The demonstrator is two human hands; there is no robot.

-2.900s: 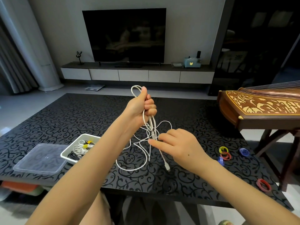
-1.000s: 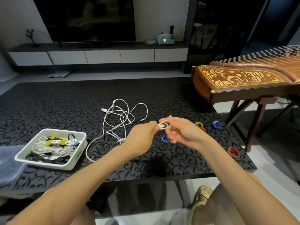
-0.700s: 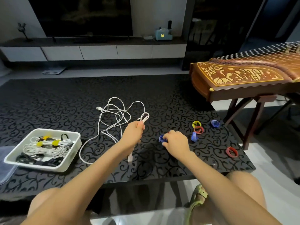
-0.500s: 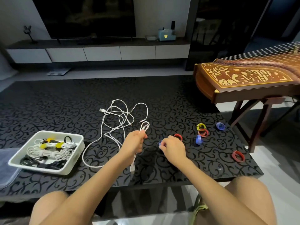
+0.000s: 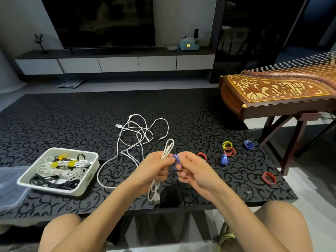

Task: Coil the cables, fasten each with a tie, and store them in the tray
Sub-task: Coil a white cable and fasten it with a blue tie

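White folded cable (image 5: 168, 149) in left hand (image 5: 154, 168), blue tie (image 5: 176, 161) in right hand (image 5: 195, 172)

We've got a thin white cable folded into a long bundle (image 5: 164, 160), pinched mid-length, top loop up, tail hanging to the table. A blue strap tie (image 5: 175, 160) sits right against it. More loose white cable (image 5: 138, 131) sprawls behind. The white rectangular plastic tray (image 5: 87, 176) at left holds tied bundles.
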